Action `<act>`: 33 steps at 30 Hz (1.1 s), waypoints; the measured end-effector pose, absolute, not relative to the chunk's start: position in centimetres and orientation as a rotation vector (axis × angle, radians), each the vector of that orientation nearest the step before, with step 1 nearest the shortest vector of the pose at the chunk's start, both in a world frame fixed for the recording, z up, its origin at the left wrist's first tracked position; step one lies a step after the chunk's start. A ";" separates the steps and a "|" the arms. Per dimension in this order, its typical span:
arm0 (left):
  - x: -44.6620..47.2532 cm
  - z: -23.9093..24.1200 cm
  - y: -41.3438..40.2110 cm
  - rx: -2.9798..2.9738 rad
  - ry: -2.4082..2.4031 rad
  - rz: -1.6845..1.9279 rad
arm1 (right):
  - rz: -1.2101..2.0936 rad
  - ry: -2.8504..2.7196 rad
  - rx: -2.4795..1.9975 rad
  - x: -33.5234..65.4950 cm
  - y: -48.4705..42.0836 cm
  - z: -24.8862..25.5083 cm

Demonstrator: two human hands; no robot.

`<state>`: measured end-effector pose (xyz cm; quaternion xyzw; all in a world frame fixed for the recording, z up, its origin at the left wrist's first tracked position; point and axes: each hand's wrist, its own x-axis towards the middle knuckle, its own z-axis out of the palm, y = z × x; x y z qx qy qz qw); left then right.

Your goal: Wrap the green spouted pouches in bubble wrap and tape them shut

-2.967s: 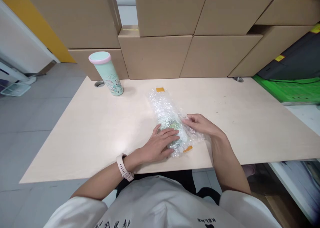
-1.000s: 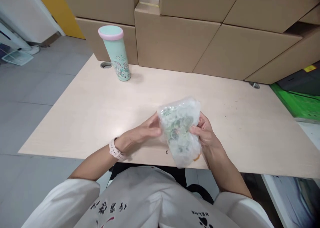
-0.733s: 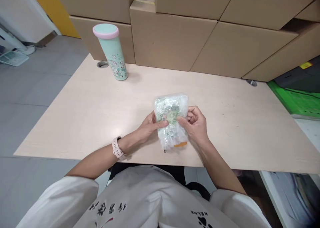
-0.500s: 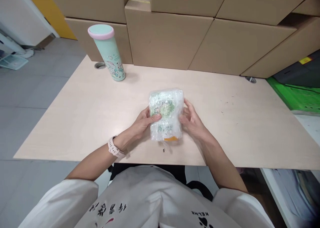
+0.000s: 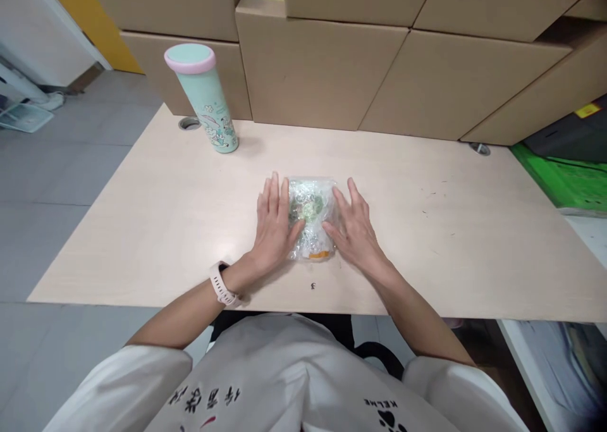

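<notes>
A small package in clear bubble wrap [image 5: 313,229], with green printing showing through and an orange strip near its lower edge, lies on the table in front of me. My left hand [image 5: 274,229] rests flat along its left side, fingers stretched away from me and the thumb on the wrap. On the other side my right hand [image 5: 355,229] has its fingers spread, with thumb and index finger touching the package's right edge. Neither hand is closed around it. What is inside the wrap cannot be made out.
A mint-green tumbler [image 5: 203,100] with a pink-rimmed lid stands at the back left of the wooden table [image 5: 142,229]. Stacked cardboard boxes [image 5: 322,71] line the back edge. Green material [image 5: 564,179] and a dark device [image 5: 573,135] are at the far right.
The package has gone from being held between both hands to lying on the table. My left hand has opened flat beside it, and my right hand's fingers have spread.
</notes>
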<state>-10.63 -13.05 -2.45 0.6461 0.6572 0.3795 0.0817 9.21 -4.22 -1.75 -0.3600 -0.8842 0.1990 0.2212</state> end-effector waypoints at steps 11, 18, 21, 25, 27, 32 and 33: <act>-10.1 -2.7 -12.2 2.242 1.967 0.556 | 0.520 -2.667 -0.874 8.4 -4.6 -1.9; -10.0 -2.8 -12.5 2.011 1.810 1.008 | 0.668 -2.311 -0.939 7.9 -5.0 -1.3; -10.1 -2.4 -12.8 1.904 1.890 1.182 | 0.789 -2.293 -0.984 7.7 -5.2 -1.1; -10.4 -1.5 -13.2 1.698 2.014 1.170 | 0.967 -2.002 -1.147 8.0 -4.4 -1.5; -10.6 -1.3 -13.3 1.605 1.988 1.131 | 1.187 -1.874 -1.152 8.2 -3.8 -1.7; -10.8 -1.4 -13.2 1.319 1.691 1.296 | 1.474 -1.629 -0.928 8.9 -3.4 -0.5; -10.8 -1.5 -13.1 1.216 1.541 1.320 | 1.438 -1.637 -0.882 9.2 -3.5 0.1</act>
